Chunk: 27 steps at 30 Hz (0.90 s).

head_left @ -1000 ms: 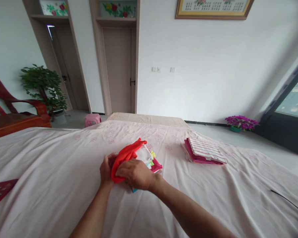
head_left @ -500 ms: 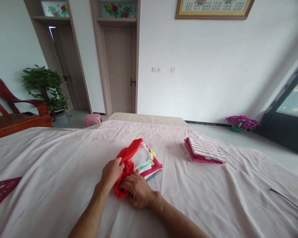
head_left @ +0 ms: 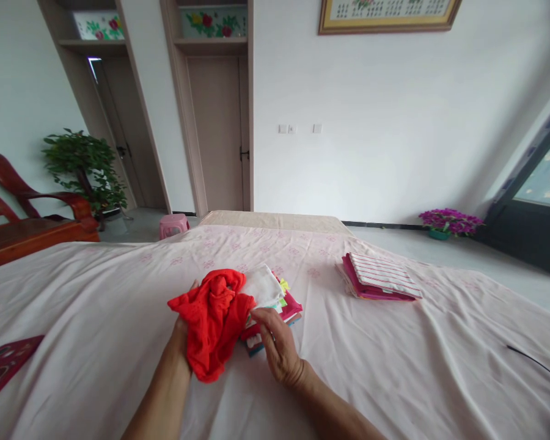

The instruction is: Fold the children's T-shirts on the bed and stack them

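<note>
A crumpled red garment (head_left: 217, 321) is bunched over my left hand (head_left: 182, 330), which holds it up from beneath. Most of the left fingers are hidden behind the fabric. Just right of the garment, my right hand (head_left: 279, 348) hovers at the front edge of a stack of folded clothes (head_left: 292, 304), fingers loosely bent and thumb apart. A white folded cloth (head_left: 262, 286) tops that stack, with dark pink, blue and yellow-green pieces showing under it. The garment overlaps the stack's left side.
A second folded pile (head_left: 385, 275), striped cloth uppermost, lies farther right on the pale pink sheet (head_left: 348, 366). At far left is a dark red flat item (head_left: 9, 366). A black cord (head_left: 536, 365) crosses the right side. Beyond stand a pink stool (head_left: 174, 226) and a wooden chair (head_left: 68, 214).
The red garment has been pulled left off part of the stack and now spreads over my left hand. My right hand has moved right, away from the garment's lower end.
</note>
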Each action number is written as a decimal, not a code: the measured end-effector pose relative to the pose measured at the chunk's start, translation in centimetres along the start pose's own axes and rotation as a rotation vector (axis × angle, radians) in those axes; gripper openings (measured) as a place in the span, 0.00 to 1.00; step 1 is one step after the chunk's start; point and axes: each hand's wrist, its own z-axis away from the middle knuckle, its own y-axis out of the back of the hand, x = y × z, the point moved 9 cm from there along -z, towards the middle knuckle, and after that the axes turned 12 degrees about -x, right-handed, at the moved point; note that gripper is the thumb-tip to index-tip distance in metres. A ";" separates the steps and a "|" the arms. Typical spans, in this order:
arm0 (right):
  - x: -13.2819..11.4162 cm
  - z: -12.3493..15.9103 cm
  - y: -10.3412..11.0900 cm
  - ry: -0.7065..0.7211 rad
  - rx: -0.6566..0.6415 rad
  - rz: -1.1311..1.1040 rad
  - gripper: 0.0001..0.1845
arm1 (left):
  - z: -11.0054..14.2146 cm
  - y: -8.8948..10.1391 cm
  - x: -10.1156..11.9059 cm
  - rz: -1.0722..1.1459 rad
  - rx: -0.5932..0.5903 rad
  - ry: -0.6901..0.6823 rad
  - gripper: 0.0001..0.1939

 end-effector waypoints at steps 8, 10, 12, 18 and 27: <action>1.9 -1.0 1.2 -0.142 0.077 0.012 0.22 | 0.1 -7.0 -1.3 0.334 -0.338 0.247 0.23; 2.1 -1.4 0.9 -0.138 0.049 0.019 0.27 | 0.3 -7.9 -0.6 0.324 -0.377 0.214 0.22; 2.5 -1.5 0.8 -0.166 0.036 0.041 0.25 | 0.5 -8.5 0.1 0.289 -0.394 0.185 0.28; 2.4 -1.7 1.8 -0.223 0.045 0.230 0.11 | 0.8 -8.4 3.0 0.157 -0.384 0.132 0.39; 0.9 -1.9 6.4 -0.275 0.268 0.184 0.15 | 0.8 -7.2 3.3 0.186 -0.328 0.176 0.33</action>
